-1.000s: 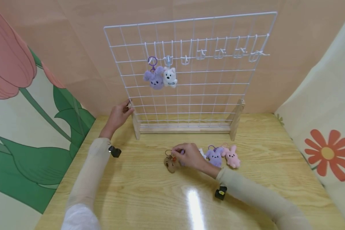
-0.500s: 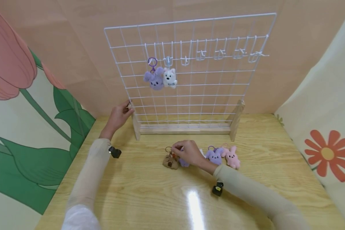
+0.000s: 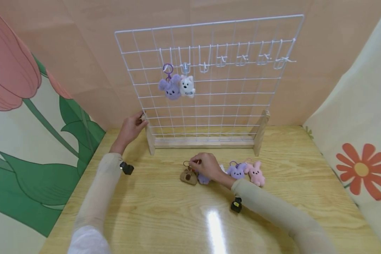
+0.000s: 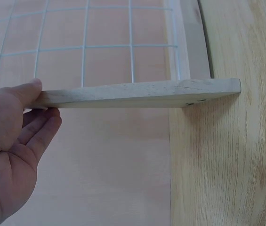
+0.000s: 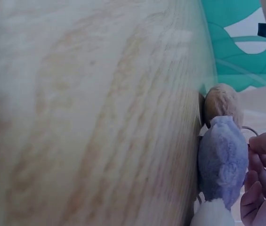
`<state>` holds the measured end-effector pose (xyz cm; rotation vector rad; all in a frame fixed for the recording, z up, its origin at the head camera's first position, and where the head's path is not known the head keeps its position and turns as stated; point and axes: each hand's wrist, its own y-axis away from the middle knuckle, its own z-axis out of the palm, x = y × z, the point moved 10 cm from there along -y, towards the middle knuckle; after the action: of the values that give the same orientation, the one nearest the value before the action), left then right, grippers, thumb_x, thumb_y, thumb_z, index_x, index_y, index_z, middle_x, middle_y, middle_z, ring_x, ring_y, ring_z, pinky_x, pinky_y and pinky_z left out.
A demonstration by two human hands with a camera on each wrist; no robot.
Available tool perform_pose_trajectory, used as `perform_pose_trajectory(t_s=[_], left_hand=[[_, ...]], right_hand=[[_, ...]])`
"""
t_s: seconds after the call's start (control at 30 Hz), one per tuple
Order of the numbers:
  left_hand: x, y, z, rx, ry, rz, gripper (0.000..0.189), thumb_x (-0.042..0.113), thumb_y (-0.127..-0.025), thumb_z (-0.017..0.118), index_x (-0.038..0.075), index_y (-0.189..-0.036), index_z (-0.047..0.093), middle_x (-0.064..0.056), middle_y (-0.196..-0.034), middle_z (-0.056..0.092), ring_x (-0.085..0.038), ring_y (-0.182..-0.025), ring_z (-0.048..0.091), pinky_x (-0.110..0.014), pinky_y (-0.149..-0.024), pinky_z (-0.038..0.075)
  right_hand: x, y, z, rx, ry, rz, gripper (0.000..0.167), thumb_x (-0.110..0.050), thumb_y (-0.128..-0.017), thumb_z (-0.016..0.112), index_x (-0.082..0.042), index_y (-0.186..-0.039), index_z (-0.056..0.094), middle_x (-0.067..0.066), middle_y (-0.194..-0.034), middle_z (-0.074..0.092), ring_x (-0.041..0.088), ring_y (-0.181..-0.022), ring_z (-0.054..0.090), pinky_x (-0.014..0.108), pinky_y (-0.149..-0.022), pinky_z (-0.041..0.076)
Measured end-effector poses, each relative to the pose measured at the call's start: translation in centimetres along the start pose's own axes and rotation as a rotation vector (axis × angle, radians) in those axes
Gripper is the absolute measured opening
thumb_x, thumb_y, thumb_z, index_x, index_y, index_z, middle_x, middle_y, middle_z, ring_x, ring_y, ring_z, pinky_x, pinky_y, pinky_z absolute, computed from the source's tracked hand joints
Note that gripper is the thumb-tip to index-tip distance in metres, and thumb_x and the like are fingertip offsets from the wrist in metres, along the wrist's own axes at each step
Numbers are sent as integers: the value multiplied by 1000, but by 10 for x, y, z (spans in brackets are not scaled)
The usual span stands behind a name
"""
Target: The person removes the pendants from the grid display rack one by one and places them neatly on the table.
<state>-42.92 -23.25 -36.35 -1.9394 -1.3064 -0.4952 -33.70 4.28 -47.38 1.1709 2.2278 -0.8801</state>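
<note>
**A:** What's hanging on that white wire rack (image 3: 209, 23)?

**B:** Two plushies on its hooks: a purple hanging plush (image 3: 170, 87) and, right beside it, a white dog plush (image 3: 187, 86). The left hand (image 3: 131, 127) has the rack's wooden post (image 4: 137, 92) gripped between thumb and fingers.

**A:** And the right hand (image 3: 207, 165)?

**B:** Looks like thumb and fingers pinching the top end of the brown plush keychain (image 3: 188, 177), which is on the table (image 3: 158, 211) in front of the rack. Can't make out exactly which bit, it's tiny.

**A:** Anything else down there?

**B:** Kind of a row: a purple plush by the fingers (image 3: 204, 179), partly covered by the hand, then a white plush (image 3: 222, 168) mostly hidden behind the wrist, another purple plush (image 3: 237, 171) and a pink bunny (image 3: 256, 174). The right wrist cam cuts the white one off at the bottom edge.
</note>
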Motion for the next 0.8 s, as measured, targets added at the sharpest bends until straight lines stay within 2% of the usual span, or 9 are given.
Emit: perform_pose_trajectory(t_s=[0.47,0.67,0.8], left_hand=[[1,1,0,2,-2,1,55,11,-102,64,-11,-149,43,-33,-140,55,-47,-120,63,-51,-98,57],[-3,2,1,-8,-13,-31,56,15,-103,64,-9,-150,43,-30,-142,55,-45,-121,63,-50,-99,56],[-3,1,0,-7,-7,-38,57,16,-103,64,-8,-150,43,-29,-142,55,-45,-122,62,-50,-99,56]], right_hand=[[11,-4,13,-64,61,37,9,-17,-95,75,-14,-91,82,-6,-82,75,2,-64,61,21,-57,54],[8,-5,10,-59,70,35,8,-18,-94,76,-14,-92,83,-6,-84,77,-1,-66,64,23,-64,58],[6,-6,2,-61,45,68,8,-20,-94,76,-16,-93,82,-8,-86,76,1,-59,60,23,-57,54]])
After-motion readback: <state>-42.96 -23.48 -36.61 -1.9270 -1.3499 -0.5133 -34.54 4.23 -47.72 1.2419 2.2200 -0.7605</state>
